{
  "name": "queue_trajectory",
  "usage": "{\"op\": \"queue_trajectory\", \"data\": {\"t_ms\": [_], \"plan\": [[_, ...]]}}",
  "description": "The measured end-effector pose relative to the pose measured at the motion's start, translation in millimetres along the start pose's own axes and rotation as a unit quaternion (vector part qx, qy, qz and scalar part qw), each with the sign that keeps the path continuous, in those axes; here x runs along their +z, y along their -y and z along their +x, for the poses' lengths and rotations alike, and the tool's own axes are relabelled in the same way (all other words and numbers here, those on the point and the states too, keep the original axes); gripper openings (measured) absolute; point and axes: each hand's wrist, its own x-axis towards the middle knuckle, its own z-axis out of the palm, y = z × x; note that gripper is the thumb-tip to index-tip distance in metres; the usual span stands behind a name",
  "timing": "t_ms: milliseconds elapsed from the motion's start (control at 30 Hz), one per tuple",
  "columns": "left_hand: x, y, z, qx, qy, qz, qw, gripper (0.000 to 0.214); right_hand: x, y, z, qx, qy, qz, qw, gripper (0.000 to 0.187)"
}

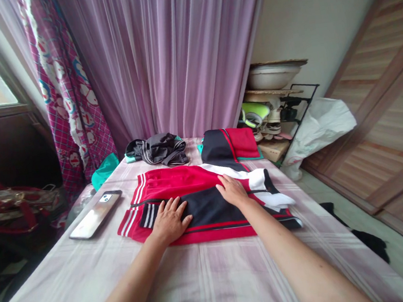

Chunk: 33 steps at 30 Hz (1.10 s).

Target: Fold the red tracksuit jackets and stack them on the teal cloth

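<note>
Both arms reach forward over the checked bed cover (202,278). The left hand (171,219) lies flat with spread fingers on the black part of a red, black and white jacket (176,181), and the right hand (233,190) rests flat just beside it; neither hand grasps anything. The jacket lies in the middle of the cover. A phone (95,214) lies near the left edge. At the far edge are a dark clothes pile (157,150) and a folded red garment (239,142).
</note>
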Motion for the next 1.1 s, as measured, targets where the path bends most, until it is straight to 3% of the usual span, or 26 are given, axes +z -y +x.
{"op": "queue_trajectory", "data": {"t_ms": [67, 133, 267, 333, 433, 533, 700, 833, 900, 1000, 1100], "plan": [[-1.3, -1.5, -0.1, -0.002, 0.005, -0.001, 1.000, 0.053, 6.1, 8.7, 1.7, -0.014, 0.032, 0.009, 0.999, 0.055], [-2.3, -2.1, -0.4, -0.003, 0.009, -0.004, 1.000, 0.054, 7.4, 11.4, 5.5, 0.039, 0.065, 0.011, 0.997, 0.056], [-3.3, -1.9, -0.9, -0.004, 0.010, -0.008, 1.000, 0.053, -2.0, 3.6, 9.4, 0.143, 0.044, -0.001, 0.989, 0.058], [-3.3, -1.8, -1.1, -0.005, 0.005, -0.009, 1.000, 0.053, -3.6, 3.1, 0.0, 0.115, 0.004, 0.001, 0.993, 0.056], [-4.1, -1.9, -1.1, -0.007, -0.001, -0.012, 1.000, 0.052, 4.6, 12.6, -30.7, -0.009, -0.050, 0.027, 0.998, 0.050], [-6.7, -2.4, -0.9, -0.008, 0.001, -0.013, 1.000, 0.052, 15.0, 23.5, -63.4, -0.090, -0.032, 0.031, 0.995, 0.046], [-14.0, -3.4, -4.0, 0.004, -0.011, -0.015, 1.000, 0.049, 16.3, 2.0, -76.4, -0.022, -0.041, 0.024, 0.999, 0.046], [-19.5, -3.0, -10.0, 0.038, -0.061, -0.049, 0.996, 0.043, 15.1, -34.0, -67.3, 0.017, -0.097, 0.054, 0.994, 0.040], [-21.6, -3.3, -11.9, 0.044, -0.070, -0.060, 0.995, 0.043, 13.4, -38.9, -66.1, 0.034, -0.131, 0.068, 0.988, 0.038], [-23.4, -4.7, -12.3, 0.039, -0.071, -0.058, 0.995, 0.042, 9.9, -19.1, -70.0, 0.001, -0.176, 0.073, 0.982, 0.038], [-23.1, -5.9, -11.1, 0.038, -0.071, -0.057, 0.995, 0.042, 11.6, 19.4, -76.1, -0.128, -0.154, 0.082, 0.976, 0.035]]}}
